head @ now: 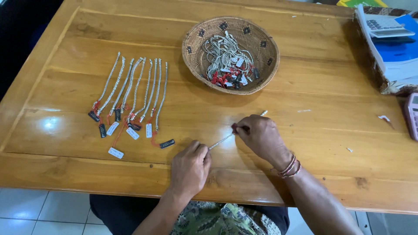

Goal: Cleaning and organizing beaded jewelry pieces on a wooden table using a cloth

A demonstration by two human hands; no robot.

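Observation:
My left hand (190,167) and my right hand (260,135) together hold one silver chain bracelet (221,141) stretched between them just above the wooden table (305,95). The left pinches one end near the table's front edge. The right grips the other end, where a red thread and a small tag show at the fingers. Several more silver bracelets with red threads and tags (130,93) lie side by side in a row to the left. A round woven basket (265,56) beyond my hands holds a tangled heap of such bracelets.
A stack of papers and a calculator (389,27) rests on a box at the far right corner. A pink device (412,115) lies at the right edge. Small paper scraps (384,118) dot the table's right side. Tiled floor lies below.

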